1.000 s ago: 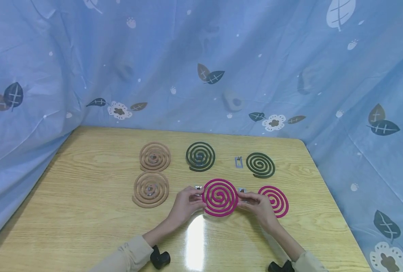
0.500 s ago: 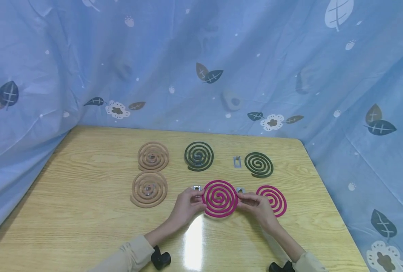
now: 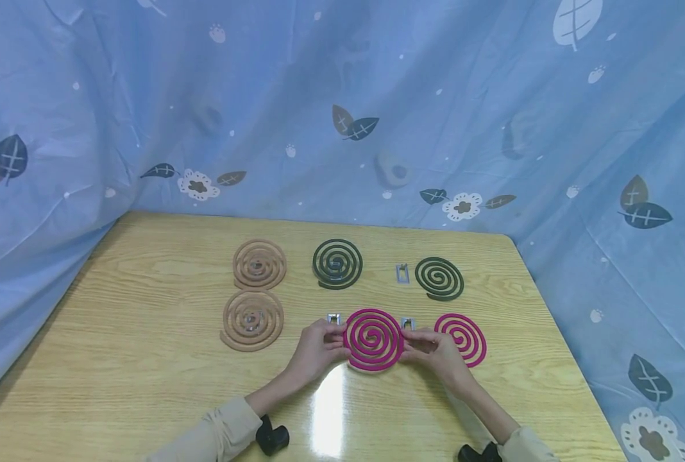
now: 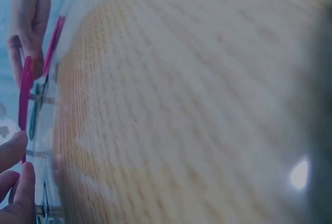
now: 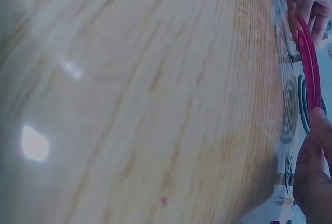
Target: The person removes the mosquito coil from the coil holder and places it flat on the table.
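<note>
Both hands hold a magenta mosquito coil between them at its opposite edges, over the table. My left hand pinches its left rim with thumb and fingers. At the right rim, my right hand pinches it the same way. Seen edge-on in the right wrist view, the coil stands off the tabletop. Just behind the hands are two small metal coil stands, one at the left fingertips and another stand by the right fingers. A second magenta coil lies partly hidden behind the right hand.
Two tan coils sit over metal stands at the left, one behind the other. A dark green coil rests over a stand at the back. Right of it are a bare stand and another green coil. Blue curtain surrounds the wooden table.
The held magenta coil has shifted slightly toward the person, so more of the two stands behind it shows. Both hands keep their pinch. The head view has drifted a little.
</note>
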Demonstrator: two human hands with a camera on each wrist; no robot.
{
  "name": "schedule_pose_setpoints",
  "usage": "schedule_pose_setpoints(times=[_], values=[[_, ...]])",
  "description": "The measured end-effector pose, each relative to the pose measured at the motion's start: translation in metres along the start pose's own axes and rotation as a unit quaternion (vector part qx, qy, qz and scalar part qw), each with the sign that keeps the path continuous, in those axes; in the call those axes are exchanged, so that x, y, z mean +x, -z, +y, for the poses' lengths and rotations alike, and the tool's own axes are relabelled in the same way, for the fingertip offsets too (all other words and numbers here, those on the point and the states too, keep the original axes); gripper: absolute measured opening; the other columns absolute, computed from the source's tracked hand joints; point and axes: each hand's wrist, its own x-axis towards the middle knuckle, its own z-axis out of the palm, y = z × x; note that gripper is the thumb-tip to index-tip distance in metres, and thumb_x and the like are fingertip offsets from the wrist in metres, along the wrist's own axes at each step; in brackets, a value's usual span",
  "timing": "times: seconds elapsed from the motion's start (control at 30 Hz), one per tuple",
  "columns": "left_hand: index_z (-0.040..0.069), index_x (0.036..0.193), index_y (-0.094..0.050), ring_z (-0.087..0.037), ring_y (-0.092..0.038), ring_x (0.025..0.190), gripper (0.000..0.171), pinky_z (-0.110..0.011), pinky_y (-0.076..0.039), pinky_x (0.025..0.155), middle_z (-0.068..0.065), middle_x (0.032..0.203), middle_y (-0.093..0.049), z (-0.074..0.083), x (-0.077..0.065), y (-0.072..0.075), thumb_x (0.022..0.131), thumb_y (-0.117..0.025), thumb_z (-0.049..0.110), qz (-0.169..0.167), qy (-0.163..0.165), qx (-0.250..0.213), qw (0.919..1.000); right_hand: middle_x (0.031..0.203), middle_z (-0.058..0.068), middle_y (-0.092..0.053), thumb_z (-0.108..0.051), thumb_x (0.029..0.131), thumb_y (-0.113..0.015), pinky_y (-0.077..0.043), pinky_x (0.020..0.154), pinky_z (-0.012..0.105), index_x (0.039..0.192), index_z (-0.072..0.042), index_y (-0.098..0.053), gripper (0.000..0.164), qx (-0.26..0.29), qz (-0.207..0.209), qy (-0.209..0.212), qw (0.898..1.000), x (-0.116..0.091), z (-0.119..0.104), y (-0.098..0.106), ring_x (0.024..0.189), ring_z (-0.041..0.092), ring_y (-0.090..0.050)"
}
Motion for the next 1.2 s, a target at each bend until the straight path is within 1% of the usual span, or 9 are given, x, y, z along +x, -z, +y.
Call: schedule_pose_setpoints(times=[0.13,0.23,0.33,0.43,0.6,0.87,1.07,1.2], values=[[-0.016,0.113,-0.061,-0.028,-0.066,0.088,0.042,-0.017,-0.056,0.076,-0.019,0.098,-0.058,-0.001,0.001,0.0,0.074,-0.075,-0.011,0.0,0.0,0.002,1.0,0.111,0.025,-0.061,0.005,0.073,-0.078,-0.053,0.09,0.023,0.114,0.01,-0.063,0.044,-0.019,0.005,-0.005,1.0,0.0,-0.002,-0.001,0.099,0.011,-0.064],[-0.016,0.113,-0.06,-0.028,-0.066,0.088,0.042,-0.017,-0.056,0.076,-0.017,0.096,-0.057,-0.001,0.002,0.0,0.073,-0.075,-0.011,0.0,-0.002,0.002,1.0,0.113,0.025,-0.062,0.004,0.074,-0.077,-0.053,0.09,0.022,0.113,0.011,-0.063,0.042,-0.031,0.008,-0.006,0.999,0.001,-0.003,-0.002,0.101,0.016,-0.065],[-0.016,0.113,-0.061,-0.028,-0.065,0.089,0.043,-0.017,-0.056,0.076,-0.017,0.095,-0.056,-0.002,0.003,-0.001,0.073,-0.076,-0.01,0.002,-0.002,0.005,1.0,0.115,0.026,-0.062,0.003,0.075,-0.076,-0.053,0.09,0.023,0.113,0.012,-0.063,0.041,-0.032,0.01,-0.012,0.999,0.001,-0.004,-0.003,0.103,0.02,-0.065],[-0.016,0.113,-0.061,-0.029,-0.065,0.09,0.043,-0.016,-0.056,0.076,-0.017,0.095,-0.056,-0.004,0.005,-0.001,0.073,-0.076,-0.009,0.004,-0.001,0.008,1.0,0.116,0.027,-0.062,0.004,0.075,-0.076,-0.053,0.089,0.023,0.113,0.013,-0.062,0.042,-0.031,0.016,-0.015,0.999,0.002,-0.004,-0.004,0.103,0.022,-0.066],[-0.017,0.111,-0.061,-0.03,-0.065,0.088,0.042,-0.017,-0.056,0.076,-0.018,0.095,-0.057,-0.006,0.007,-0.002,0.073,-0.076,-0.01,0.007,-0.005,0.005,1.0,0.114,0.027,-0.063,0.006,0.074,-0.076,-0.054,0.088,0.022,0.113,0.013,-0.062,0.042,-0.033,0.026,-0.016,0.999,0.004,-0.005,-0.005,0.099,0.019,-0.067],[-0.017,0.112,-0.06,-0.031,-0.064,0.09,0.042,-0.018,-0.056,0.078,-0.02,0.097,-0.057,-0.006,0.011,-0.003,0.073,-0.075,-0.012,0.014,-0.012,0.007,0.9998,0.111,0.024,-0.065,0.004,0.075,-0.076,-0.054,0.085,0.019,0.112,0.01,-0.064,0.04,-0.057,0.045,-0.012,0.997,0.007,-0.003,-0.005,0.095,0.009,-0.065],[-0.018,0.112,-0.059,-0.034,-0.065,0.091,0.042,-0.018,-0.056,0.078,-0.02,0.097,-0.057,-0.005,0.013,-0.004,0.073,-0.074,-0.014,0.015,-0.01,0.0,0.9998,0.112,0.022,-0.066,0.001,0.076,-0.077,-0.053,0.085,0.017,0.114,0.008,-0.065,0.041,-0.065,0.047,-0.014,0.997,0.009,-0.002,-0.004,0.098,0.013,-0.065],[-0.018,0.112,-0.059,-0.034,-0.065,0.09,0.041,-0.019,-0.056,0.078,-0.02,0.096,-0.056,-0.005,0.014,-0.005,0.074,-0.072,-0.015,0.015,-0.007,-0.006,0.9998,0.111,0.023,-0.066,0.002,0.077,-0.076,-0.054,0.083,0.018,0.115,0.008,-0.064,0.04,-0.06,0.046,-0.017,0.997,0.01,-0.002,-0.004,0.097,0.016,-0.066]])
